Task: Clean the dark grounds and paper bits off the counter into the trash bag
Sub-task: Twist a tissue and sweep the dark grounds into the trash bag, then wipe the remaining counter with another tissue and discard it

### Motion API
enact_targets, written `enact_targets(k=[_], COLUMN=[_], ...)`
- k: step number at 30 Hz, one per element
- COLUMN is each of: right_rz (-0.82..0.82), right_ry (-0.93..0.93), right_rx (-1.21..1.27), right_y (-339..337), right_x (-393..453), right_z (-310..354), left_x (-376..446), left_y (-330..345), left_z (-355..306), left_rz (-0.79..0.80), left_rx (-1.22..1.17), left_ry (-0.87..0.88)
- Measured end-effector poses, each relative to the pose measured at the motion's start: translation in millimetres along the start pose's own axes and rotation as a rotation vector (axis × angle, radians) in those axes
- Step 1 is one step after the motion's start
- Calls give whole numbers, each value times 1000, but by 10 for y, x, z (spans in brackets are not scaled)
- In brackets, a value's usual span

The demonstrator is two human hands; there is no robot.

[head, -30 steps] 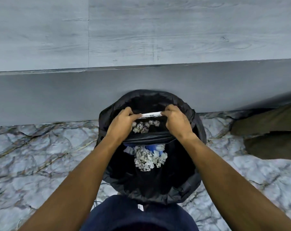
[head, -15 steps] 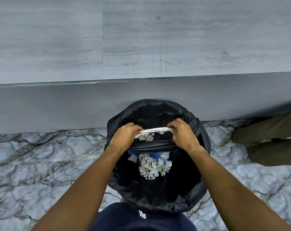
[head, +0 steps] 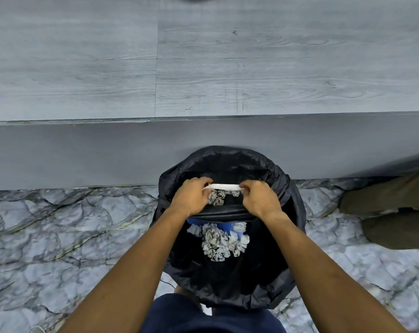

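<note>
Trash bag [head: 230, 164] open on floor below bench [head: 203, 68]; left grip [head: 191, 198] and right grip [head: 259, 198] pinch ends of white paper strip [head: 222, 187] above crumpled paper bits [head: 218, 241].

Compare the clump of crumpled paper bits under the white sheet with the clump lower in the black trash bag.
The upper clump of crumpled paper bits is smaller and hangs just below the folded white paper sheet that both hands hold. The lower clump of crumpled paper bits is larger and lies inside the black trash bag, beside something blue. Both are white paper stained with dark specks.
</note>
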State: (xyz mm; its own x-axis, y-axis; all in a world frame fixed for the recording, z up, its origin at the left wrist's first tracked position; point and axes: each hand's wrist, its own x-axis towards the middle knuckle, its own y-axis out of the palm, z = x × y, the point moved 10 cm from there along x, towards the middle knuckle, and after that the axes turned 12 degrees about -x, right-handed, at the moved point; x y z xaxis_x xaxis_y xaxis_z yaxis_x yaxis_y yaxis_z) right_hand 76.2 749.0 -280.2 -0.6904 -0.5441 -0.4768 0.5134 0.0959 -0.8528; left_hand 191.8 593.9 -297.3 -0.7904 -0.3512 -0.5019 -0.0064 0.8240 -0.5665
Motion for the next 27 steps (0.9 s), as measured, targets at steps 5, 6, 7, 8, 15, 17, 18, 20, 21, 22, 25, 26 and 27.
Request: enact_targets(k=[5,6,7,8,15,17,18,20,21,22,25,26,27], right_rz=[-8,-3,-4,-4,94,160,174,163,150,149,198,191,163], right_ry=[21,18,11,2,3,1,-2,-2,-17,-55,-182,-189,-188], right_rx=[26,20,13,-3,145,155,151,178,200,218,264,258,239], right_y=[-41,-41,-42,-51,40,81,77,41,24,5,-4,-9,-13], right_x=[-14,-22,-26,-35,1,10,11,16,13,-10,-108,-124,-122], right_z=[-18,-15,-12,-3,-179,-214,-234,-279,-278,-232,18,72,103], left_x=[4,6,5,21,51,31,40,100,123,138,142,134,116], left_y=[168,200,216,222,454,481,455,349,286,247,247,253,251], left_z=[3,-5,-30,-74,-118,-107,-118,-170,-197,-209,-294,-314,-336], left_rz=[87,95,89,65,150,154,122,13,-55,-105,-141,-144,-147], left_rx=[118,137,149,157,129,16,-23,-32,-55,-92,-123,-116,-116], left_ry=[-189,-237,-262,-243,-305,-392,-393,-312,-268,-237,-199,-212,-240])
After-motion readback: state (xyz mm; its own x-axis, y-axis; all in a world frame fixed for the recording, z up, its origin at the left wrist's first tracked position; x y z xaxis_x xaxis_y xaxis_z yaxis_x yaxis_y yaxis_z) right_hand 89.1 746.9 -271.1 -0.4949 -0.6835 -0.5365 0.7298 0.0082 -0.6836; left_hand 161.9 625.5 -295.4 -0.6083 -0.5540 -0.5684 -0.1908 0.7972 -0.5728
